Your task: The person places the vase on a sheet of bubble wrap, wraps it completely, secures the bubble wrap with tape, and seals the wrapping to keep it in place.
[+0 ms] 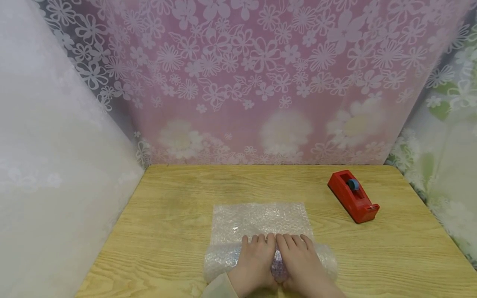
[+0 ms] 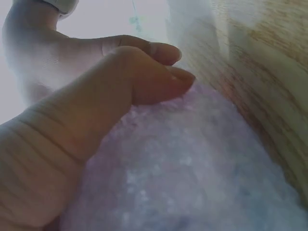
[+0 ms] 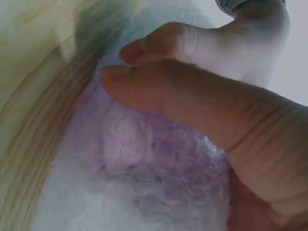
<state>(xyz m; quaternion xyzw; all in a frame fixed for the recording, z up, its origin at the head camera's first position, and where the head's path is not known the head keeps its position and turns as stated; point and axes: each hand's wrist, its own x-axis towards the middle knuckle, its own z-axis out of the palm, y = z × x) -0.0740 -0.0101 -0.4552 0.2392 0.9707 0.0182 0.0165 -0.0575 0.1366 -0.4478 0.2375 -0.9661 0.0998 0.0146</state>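
Note:
A roll of bubble wrap [image 1: 222,260] lies crosswise near the table's front edge, with something purple [image 1: 278,267] showing through its middle. My left hand [image 1: 254,261] and right hand [image 1: 301,260] grip it side by side, fingers over the top and thumbs on the near side. In the left wrist view, the left thumb [image 2: 139,79] presses the wrap close beside the other thumb. The right wrist view has the right thumb [image 3: 168,89] against the bubbles, purple beneath. What is wrapped inside is mostly hidden. A flat sheet of bubble wrap [image 1: 261,217] stretches away from the roll.
A red tape dispenser [image 1: 352,198] with a small blue roll of tape stands at the back right of the wooden table [image 1: 167,215]. Flowered curtains [image 1: 238,82] hang behind the table and along both sides.

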